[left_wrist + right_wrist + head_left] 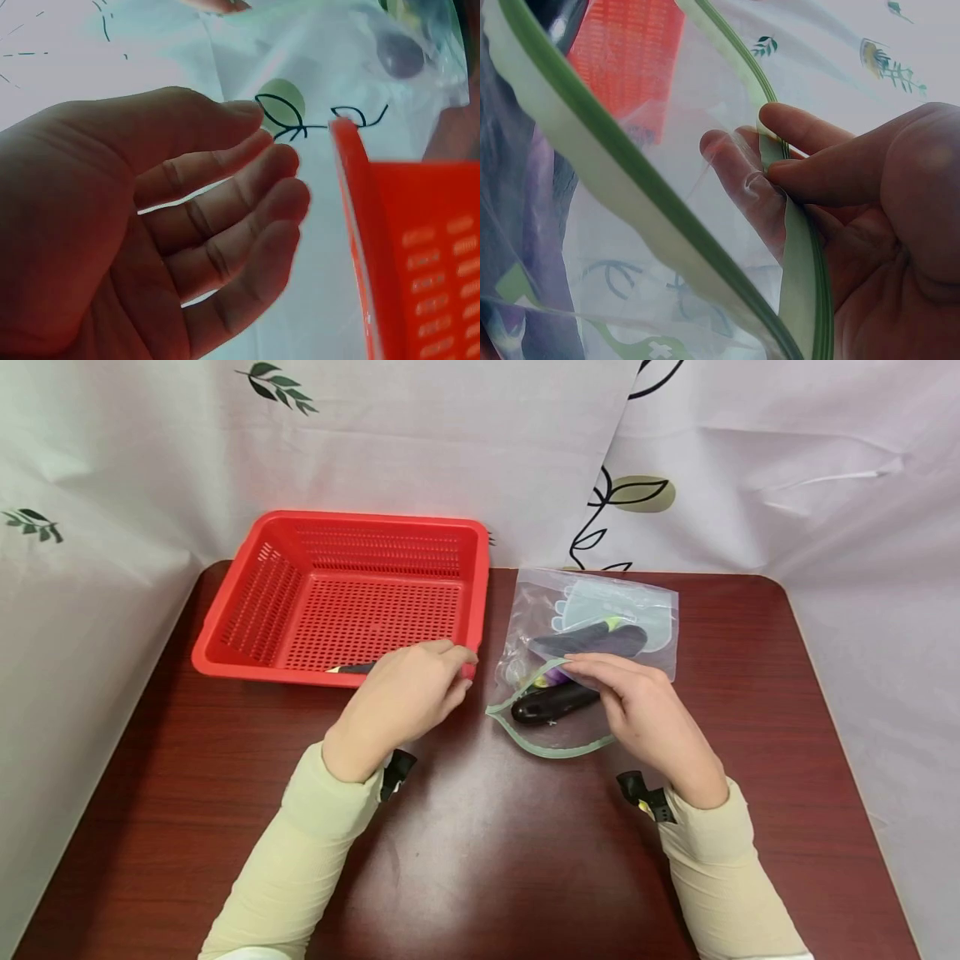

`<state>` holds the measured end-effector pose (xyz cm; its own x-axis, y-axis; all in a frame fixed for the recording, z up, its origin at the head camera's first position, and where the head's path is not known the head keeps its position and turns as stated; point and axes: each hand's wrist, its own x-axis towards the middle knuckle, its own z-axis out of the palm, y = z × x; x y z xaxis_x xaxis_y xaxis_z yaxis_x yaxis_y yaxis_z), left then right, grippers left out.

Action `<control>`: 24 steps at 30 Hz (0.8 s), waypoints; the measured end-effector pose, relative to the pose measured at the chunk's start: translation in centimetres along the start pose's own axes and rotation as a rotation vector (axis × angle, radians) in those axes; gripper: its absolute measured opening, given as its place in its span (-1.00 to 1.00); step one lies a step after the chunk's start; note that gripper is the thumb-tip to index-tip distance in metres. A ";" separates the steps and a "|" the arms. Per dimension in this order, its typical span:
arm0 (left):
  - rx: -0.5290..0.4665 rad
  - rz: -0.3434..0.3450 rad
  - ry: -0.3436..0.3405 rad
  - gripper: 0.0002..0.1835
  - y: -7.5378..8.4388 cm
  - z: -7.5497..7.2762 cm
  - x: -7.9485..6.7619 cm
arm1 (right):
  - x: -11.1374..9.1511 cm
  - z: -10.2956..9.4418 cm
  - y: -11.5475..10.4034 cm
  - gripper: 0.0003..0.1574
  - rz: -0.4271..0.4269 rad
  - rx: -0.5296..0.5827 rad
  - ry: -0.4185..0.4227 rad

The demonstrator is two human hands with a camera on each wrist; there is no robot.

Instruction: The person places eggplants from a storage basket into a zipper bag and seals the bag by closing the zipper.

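Observation:
My right hand (645, 710) pinches the green zip edge of a clear zip-lock bag (727, 45) between thumb and fingers, and the bag's mouth gapes toward me. Inside lie several dark purple eggplants (555, 702), one of them close to the opening. My left hand (408, 693) hovers by the front right corner of a red plastic basket (480, 577). Its fingers (247, 202) are loosely curved with nothing between them, a little apart from the basket rim in the left wrist view. A dark, pale-tipped object (352, 668) shows at the basket's front wall, partly hidden by that hand.
The dark red-brown wooden table (450, 860) carries both basket and bag. White curtains (420, 435) with leaf prints hang along its back and sides. Small black wrist cameras (397, 772) sit at the cuffs.

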<state>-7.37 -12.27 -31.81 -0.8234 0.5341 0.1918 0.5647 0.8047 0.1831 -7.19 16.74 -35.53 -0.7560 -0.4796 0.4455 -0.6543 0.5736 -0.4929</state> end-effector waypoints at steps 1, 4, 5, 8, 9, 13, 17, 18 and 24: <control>0.001 -0.008 -0.013 -0.87 -0.2 -0.1 0.0 | 0.0 0.0 0.0 -0.48 0.000 0.000 0.000; -0.004 -0.025 -0.049 -0.84 -0.8 -0.6 0.2 | 0.0 0.0 0.0 -0.47 0.000 -0.002 0.002; -0.002 -0.027 -0.058 -0.82 -1.0 -0.8 0.3 | 0.0 0.0 0.0 -0.47 0.000 -0.002 0.002; 0.013 -0.040 -0.094 -0.78 -1.7 -1.2 0.7 | 0.0 0.0 0.1 -0.47 0.002 0.000 0.001; 0.020 -0.046 -0.108 -0.76 -1.9 -1.4 0.8 | 0.0 0.0 0.1 -0.47 0.002 0.000 0.001; 0.042 -0.080 -0.177 -0.66 -2.8 -2.0 1.2 | 0.0 0.0 0.1 -0.47 0.006 -0.001 -0.001; 0.056 -0.117 -0.249 -0.56 -3.9 -2.4 1.6 | 0.0 0.0 0.1 -0.47 0.007 -0.002 -0.001; 0.062 -0.123 -0.264 -0.56 -4.2 -2.5 1.7 | 0.0 0.0 0.1 -0.47 0.007 -0.003 -0.001; 0.101 -0.132 -0.366 -0.59 -6.0 -3.1 2.6 | 0.0 0.1 0.1 -0.47 0.011 -0.003 -0.004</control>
<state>-12.71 -16.53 -29.43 -0.8645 0.4668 -0.1863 0.4594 0.8843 0.0839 -7.24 16.75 -35.63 -0.7634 -0.4756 0.4371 -0.6457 0.5807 -0.4958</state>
